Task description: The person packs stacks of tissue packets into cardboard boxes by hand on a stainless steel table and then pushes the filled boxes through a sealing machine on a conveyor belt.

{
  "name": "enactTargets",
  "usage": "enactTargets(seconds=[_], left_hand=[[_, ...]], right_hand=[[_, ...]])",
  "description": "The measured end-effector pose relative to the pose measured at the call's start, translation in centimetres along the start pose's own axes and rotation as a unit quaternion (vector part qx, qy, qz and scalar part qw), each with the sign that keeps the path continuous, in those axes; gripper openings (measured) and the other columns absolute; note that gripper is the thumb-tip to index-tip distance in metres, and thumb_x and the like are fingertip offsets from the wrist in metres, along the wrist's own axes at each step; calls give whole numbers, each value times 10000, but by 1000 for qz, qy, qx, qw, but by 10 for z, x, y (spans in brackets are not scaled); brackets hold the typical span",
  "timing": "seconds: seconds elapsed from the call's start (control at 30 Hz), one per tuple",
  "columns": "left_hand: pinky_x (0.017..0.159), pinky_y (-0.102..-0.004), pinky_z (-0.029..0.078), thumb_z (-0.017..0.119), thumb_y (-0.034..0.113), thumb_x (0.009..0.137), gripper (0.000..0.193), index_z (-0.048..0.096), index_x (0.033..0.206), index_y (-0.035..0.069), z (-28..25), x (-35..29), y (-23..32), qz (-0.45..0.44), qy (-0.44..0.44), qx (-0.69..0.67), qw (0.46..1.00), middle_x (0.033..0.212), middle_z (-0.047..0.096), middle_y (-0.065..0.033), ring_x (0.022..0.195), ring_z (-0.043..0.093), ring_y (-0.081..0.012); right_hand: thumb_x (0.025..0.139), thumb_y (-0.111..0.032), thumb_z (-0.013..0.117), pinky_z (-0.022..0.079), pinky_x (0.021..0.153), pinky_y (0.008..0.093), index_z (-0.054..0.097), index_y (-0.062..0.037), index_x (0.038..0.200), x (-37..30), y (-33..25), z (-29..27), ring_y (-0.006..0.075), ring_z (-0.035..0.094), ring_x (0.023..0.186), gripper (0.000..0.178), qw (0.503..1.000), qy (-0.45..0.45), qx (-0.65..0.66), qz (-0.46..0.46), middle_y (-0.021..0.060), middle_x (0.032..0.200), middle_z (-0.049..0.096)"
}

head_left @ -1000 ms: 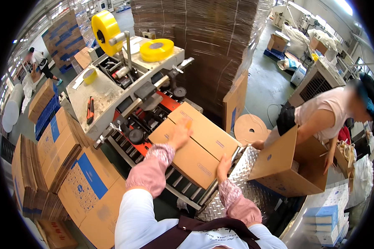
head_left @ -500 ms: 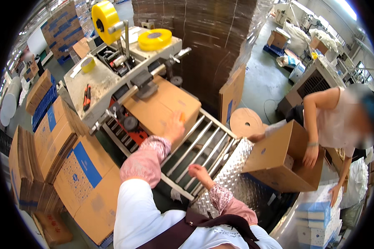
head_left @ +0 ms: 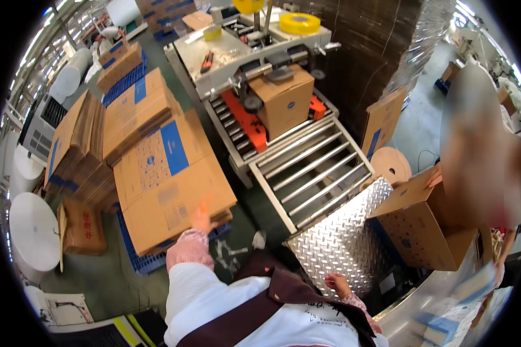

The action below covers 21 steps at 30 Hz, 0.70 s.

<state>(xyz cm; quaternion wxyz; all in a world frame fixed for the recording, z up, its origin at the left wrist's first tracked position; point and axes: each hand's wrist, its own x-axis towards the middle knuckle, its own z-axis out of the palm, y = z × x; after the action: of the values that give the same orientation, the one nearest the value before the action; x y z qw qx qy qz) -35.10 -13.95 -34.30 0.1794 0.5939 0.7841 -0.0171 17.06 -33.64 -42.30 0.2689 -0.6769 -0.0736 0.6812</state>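
My left hand [head_left: 201, 220] reaches over the near right edge of a stack of flat cardboard cartons [head_left: 173, 199], its fingers stretched out at the top sheet. Something small and orange shows at a fingertip. Low in the picture, my right hand [head_left: 338, 283] is above the near part of a patterned metal plate [head_left: 344, 246]; its fingers are curled and nothing shows in them. A formed brown carton [head_left: 286, 107] stands between the orange side belts of the carton-taping machine [head_left: 246, 72], ahead of me. Neither hand touches that carton.
A roller conveyor [head_left: 309, 173] runs from the machine toward the metal plate. At the right, a blurred co-worker [head_left: 480, 150] stands over an open carton [head_left: 414, 231]. More stacked flat cartons [head_left: 136, 118] are at the left. A blue pallet [head_left: 147, 262] lies under the near stack.
My left hand has left the carton at the machine and moved to the flat stack. That carton sits farther inside the machine. The view has turned left, and the co-worker leans closer.
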Motion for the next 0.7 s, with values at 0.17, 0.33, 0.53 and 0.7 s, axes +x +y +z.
enactTargets(seconds=[0.17,0.33,0.53,0.7], left_hand=[[1070,-504,235,553,197,772,629,374,1329,-32,74,-1,-117,60,50,320,944,1425,288,-224,1270,332,-378],[1033,-516,276,563,160,783,335,648,1076,20,28,-45,-93,227,49,285,930,1377,399,-155,1229,388,-337],[1060,-406,267,617,248,857,536,449,1284,-28,-11,-54,-51,230,-53,112,965,1319,409,-226,1242,374,-339],[1059,-450,254,652,270,822,612,421,1299,-34,-23,-96,-38,266,-43,-97,958,1354,340,-251,1260,333,-387]], right_hand=[[880,-112,560,549,611,289,583,35,1001,42,-48,64,204,649,686,192,994,-2,-87,-72,125,839,653],[810,-287,652,502,632,269,685,-13,905,103,-116,225,137,629,670,292,936,-105,-214,-260,78,800,671],[734,-374,695,493,730,378,659,49,963,111,-154,396,280,641,877,483,862,-186,-338,-330,184,966,658],[822,-329,612,482,767,422,566,-18,1044,-48,-197,412,351,617,899,385,724,-121,-414,-537,215,951,629]])
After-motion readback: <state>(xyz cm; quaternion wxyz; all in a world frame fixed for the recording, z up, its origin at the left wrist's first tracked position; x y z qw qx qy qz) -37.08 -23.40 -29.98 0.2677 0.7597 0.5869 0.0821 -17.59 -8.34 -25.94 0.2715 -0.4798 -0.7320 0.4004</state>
